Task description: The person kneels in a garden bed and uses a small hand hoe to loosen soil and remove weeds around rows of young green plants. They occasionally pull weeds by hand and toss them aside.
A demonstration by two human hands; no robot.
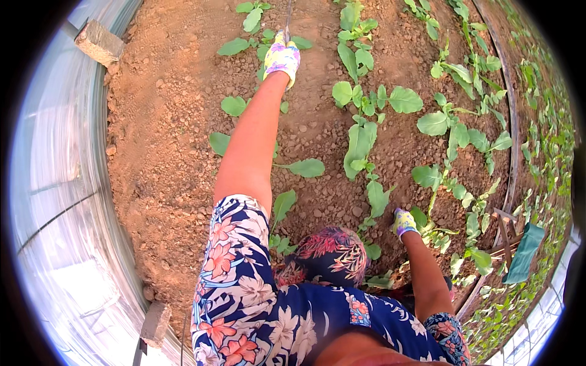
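My left hand (282, 58), in a yellow and purple patterned glove, reaches far forward over the soil. Its fingers close around the near end of a thin dark rod or line (288, 16) that runs out of the top of the view. Broad-leaved green seedlings (234, 46) grow around it. My right hand (405, 223), gloved alike, is low over the soil at the right, beside a leafy plant (426, 177); its fingertips are too small and hidden to tell what they hold. Another row of leafy plants (360, 144) stands between the two arms.
Plastic sheeting (59, 151) borders the bed at left, with concrete blocks (100, 43) (155, 324) along it. A narrow dark strip (509, 100) edges the bed at right. Near it stands a small frame with green fabric (524, 253). Denser greenery grows beyond.
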